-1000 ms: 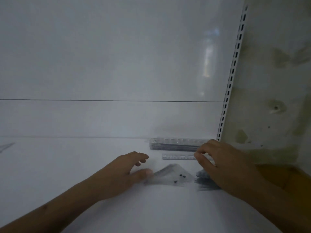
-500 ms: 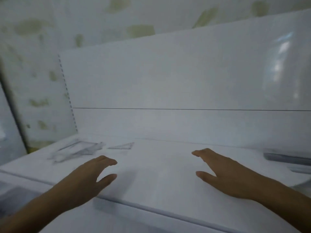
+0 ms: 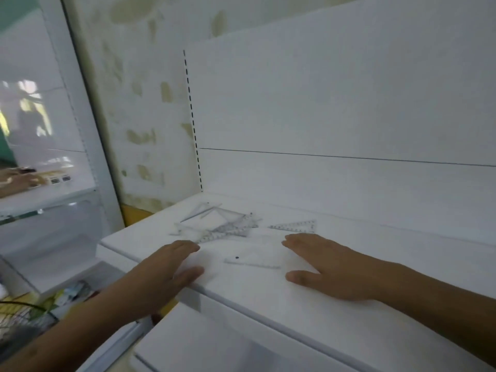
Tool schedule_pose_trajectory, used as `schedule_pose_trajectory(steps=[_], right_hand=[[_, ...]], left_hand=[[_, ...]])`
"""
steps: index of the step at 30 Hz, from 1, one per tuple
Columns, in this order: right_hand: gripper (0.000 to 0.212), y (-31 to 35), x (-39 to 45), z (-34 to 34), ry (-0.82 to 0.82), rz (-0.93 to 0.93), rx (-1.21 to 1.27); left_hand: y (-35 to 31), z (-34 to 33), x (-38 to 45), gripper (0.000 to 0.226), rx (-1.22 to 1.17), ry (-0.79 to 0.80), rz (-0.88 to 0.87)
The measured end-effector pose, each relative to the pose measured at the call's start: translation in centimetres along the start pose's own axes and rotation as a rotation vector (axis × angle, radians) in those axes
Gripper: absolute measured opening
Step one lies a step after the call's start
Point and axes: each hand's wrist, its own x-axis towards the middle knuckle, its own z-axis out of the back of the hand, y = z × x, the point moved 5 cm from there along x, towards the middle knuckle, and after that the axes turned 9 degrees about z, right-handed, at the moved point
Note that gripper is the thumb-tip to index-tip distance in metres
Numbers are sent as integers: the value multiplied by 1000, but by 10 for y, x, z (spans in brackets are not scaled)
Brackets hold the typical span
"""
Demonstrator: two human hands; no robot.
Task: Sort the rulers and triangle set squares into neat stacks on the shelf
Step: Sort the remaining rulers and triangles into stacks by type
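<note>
Shelf (image 3: 349, 264), white, carries everything. Left hand (image 3: 161, 272) reaches over its front edge near the left corner, fingers straight and apart, holding nothing. Right hand (image 3: 330, 267) lies flat further right, fingers loosely spread, holding nothing. Jumbled clear rulers and set squares (image 3: 220, 225) lie near the back left corner. One clear set square (image 3: 255, 257) lies between the hands; another (image 3: 298, 226) sits just behind the right fingertips.

White shelf (image 3: 349, 304) bears clear set squares (image 3: 222, 226)
</note>
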Motion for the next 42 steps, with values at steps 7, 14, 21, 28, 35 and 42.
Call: schedule_pose_trajectory(steps=[7,14,21,28,35,42], right_hand=[[78,-30,83,-8,90,-11,12],[63,-56,106,-2,-28,-59,-7],[49,-44,104,10,-74,-124,-2],[69,10,130,-4,49,-106,17],[42,-3,123,-7,-222,-144,136],[51,0,115,-4,-187,-175,-23]], left_hand=[[-8,-2,89,90,133,79,-142],[-25,-16,165,92,264,256,-334],[-52,-6,197,70,353,350,-494],[-51,-31,211,99,282,479,-489],[-29,-37,224,109,-28,411,-540],[-32,-24,226,31,-75,237,-666]])
